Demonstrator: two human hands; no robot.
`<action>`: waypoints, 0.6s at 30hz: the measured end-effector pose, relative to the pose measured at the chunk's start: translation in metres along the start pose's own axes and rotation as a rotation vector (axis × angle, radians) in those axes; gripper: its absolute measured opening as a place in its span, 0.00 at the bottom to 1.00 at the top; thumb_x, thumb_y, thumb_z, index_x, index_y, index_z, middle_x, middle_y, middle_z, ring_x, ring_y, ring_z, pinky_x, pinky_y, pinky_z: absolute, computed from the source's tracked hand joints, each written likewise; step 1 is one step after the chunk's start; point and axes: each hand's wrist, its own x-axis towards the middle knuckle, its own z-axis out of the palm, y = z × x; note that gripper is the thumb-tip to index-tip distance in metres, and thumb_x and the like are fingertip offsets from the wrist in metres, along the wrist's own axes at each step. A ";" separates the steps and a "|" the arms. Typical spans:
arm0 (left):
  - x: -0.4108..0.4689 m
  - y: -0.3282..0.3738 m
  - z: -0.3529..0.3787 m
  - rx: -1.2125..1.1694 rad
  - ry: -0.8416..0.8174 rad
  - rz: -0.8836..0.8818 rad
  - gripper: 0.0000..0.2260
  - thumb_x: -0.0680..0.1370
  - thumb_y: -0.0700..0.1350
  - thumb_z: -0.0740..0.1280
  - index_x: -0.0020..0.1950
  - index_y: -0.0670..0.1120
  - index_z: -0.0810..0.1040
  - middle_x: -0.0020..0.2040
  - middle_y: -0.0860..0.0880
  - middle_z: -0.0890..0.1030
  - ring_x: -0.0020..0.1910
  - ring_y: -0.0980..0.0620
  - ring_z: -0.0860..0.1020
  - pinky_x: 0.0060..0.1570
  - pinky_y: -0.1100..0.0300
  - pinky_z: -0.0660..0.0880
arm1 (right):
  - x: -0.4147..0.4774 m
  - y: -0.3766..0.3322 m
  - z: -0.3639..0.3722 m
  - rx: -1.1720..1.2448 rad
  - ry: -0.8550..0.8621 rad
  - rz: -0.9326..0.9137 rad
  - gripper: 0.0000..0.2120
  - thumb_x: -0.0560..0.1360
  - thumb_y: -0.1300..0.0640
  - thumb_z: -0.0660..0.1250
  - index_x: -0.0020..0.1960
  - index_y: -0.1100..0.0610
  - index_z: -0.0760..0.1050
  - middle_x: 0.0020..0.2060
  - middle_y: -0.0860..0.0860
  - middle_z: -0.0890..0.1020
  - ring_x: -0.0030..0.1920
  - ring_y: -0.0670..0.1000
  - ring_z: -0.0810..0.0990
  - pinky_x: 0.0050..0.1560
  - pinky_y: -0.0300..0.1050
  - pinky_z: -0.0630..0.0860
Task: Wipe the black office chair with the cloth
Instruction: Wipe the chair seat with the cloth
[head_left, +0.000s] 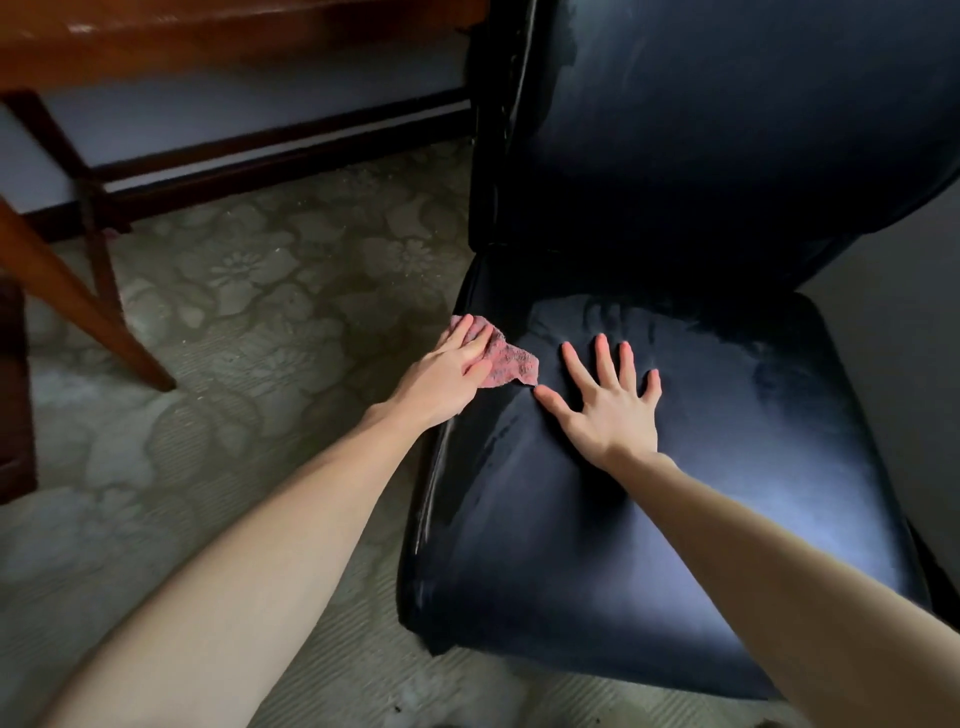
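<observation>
The black office chair (727, 467) fills the right half of the view, its shiny seat towards me and its tall backrest behind. A crumpled pink cloth (506, 358) lies on the seat's far left edge. My left hand (447, 376) presses flat on the cloth, fingers nearly straight and covering its left part. My right hand (608, 397) rests on the middle of the seat, palm down, fingers spread wide. Its thumb tip lies just below the cloth's right corner.
A wooden table (208, 36) with slanted brown legs (78, 306) stands at the left and back. Pale carpet with a flower pattern (249, 291) covers the floor. A dark piece of furniture (13, 395) juts in at the left edge.
</observation>
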 end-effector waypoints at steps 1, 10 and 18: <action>-0.012 -0.002 0.005 -0.002 0.009 -0.012 0.22 0.85 0.54 0.53 0.80 0.59 0.56 0.81 0.59 0.46 0.79 0.56 0.46 0.76 0.49 0.57 | -0.001 0.001 0.000 -0.005 -0.001 -0.009 0.35 0.74 0.26 0.41 0.78 0.37 0.44 0.80 0.49 0.43 0.79 0.54 0.36 0.75 0.63 0.37; -0.036 0.018 0.015 0.160 -0.020 -0.102 0.27 0.83 0.60 0.53 0.81 0.58 0.49 0.81 0.52 0.39 0.79 0.51 0.38 0.75 0.45 0.54 | -0.062 0.001 0.008 0.098 -0.024 -0.110 0.31 0.77 0.31 0.39 0.78 0.37 0.44 0.80 0.50 0.42 0.78 0.54 0.34 0.75 0.63 0.34; -0.036 0.023 0.022 0.172 0.026 -0.119 0.29 0.82 0.64 0.52 0.80 0.61 0.48 0.81 0.52 0.38 0.79 0.49 0.38 0.76 0.44 0.49 | -0.059 -0.001 0.015 0.145 -0.008 -0.108 0.36 0.73 0.27 0.36 0.79 0.39 0.45 0.80 0.51 0.41 0.78 0.55 0.33 0.73 0.63 0.32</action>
